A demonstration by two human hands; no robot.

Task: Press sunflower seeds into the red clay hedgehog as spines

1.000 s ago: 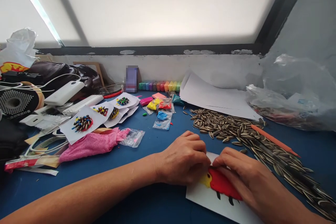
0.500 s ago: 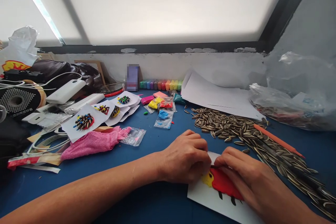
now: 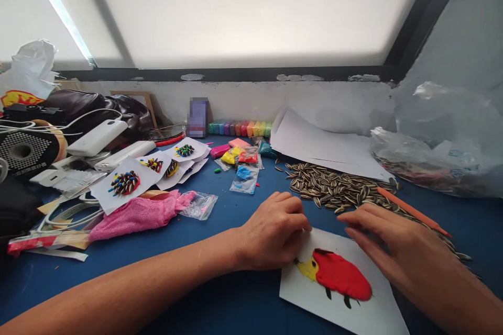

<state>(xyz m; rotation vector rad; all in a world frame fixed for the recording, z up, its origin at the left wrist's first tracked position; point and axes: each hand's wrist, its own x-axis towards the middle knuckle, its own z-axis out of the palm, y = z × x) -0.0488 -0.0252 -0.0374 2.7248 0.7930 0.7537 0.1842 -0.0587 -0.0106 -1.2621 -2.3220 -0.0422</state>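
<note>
A white card lies on the blue table, bearing a flat red clay body with a yellow clay head and a dark eye. Striped sunflower seeds stick out below the body like legs, and one dark seed lies along its top edge. My left hand is closed, its fingers curled down at the card's upper left edge; the fingertips are partly hidden. Over the card's right side hovers my right hand, thumb and fingers apart, nothing visible between them. It is close to the loose sunflower seeds.
An orange pen lies across the seeds. White paper sheets and a plastic bag are behind. Clay packets sit mid-table. At left are seed-and-clay cards, a pink cloth and a white power bank.
My right hand has lifted off the clay body and moved right, its fingers parting and the whole red shape now showing. My left hand has shifted slightly left.
</note>
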